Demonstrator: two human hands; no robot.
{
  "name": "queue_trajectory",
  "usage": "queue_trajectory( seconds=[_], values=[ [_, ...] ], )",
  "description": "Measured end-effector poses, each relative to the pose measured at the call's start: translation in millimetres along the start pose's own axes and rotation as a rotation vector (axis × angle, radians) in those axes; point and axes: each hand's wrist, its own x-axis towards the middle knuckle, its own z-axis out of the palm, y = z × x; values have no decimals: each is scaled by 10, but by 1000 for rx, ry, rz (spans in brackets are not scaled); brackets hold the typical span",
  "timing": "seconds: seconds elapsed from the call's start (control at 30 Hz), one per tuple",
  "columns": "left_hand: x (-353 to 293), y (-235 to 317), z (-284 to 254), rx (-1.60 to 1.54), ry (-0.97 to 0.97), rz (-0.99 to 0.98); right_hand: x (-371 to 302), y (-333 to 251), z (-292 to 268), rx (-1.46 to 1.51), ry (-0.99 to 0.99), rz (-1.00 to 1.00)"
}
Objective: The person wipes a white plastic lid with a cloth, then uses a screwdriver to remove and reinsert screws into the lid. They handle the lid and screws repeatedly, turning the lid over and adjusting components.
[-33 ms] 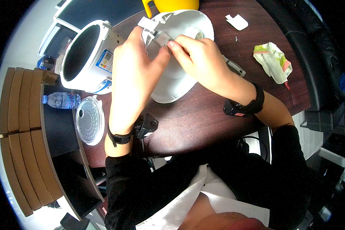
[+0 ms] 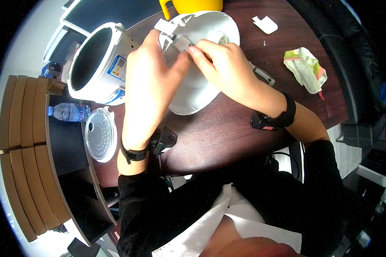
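Dark reddish-brown wood makes up the tabletop (image 2: 218,141), its near edge bowing toward the person's body. Across its far part lies a white plastic shell (image 2: 188,103), hollow side up, probably turned this way so that its inner fittings can be reached. The left hand (image 2: 154,68) grasps its left side below a raised white bracket (image 2: 166,27), seemingly bracing it against turning. From the other side, the right hand (image 2: 221,62) brings thumb and index finger together at a small metal fitting (image 2: 190,44) inside the shell; whether they grip it or only press on it, I cannot tell.

A white pot (image 2: 122,48) stands just left of the left hand, leaving that side little room, with a perforated round lid (image 2: 102,139) near the table's left edge and a plastic water bottle (image 2: 70,112) beyond. A yellow container (image 2: 197,6) sits close against the shell's far rim. Room is wider to the right: a loose white plastic piece (image 2: 266,25), tiny screw-like bits (image 2: 264,43) and a crumpled cloth (image 2: 305,68) lie well apart there. Tabletop also stretches between the forearms, toward the near edge.
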Motion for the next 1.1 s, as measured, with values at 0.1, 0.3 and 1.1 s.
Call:
queue_trajectory(
  seconds=[0.1,0.3,1.1],
  values=[
    [-3,3,-2,23,8,12,-8,3,-6,44,-20,1],
    [-1,6,-10,34,10,11,-3,-3,-18,18,21,-85],
    [1,53,-20,59,26,26,-12,-29,-3,-1,96,-147]
  ],
)
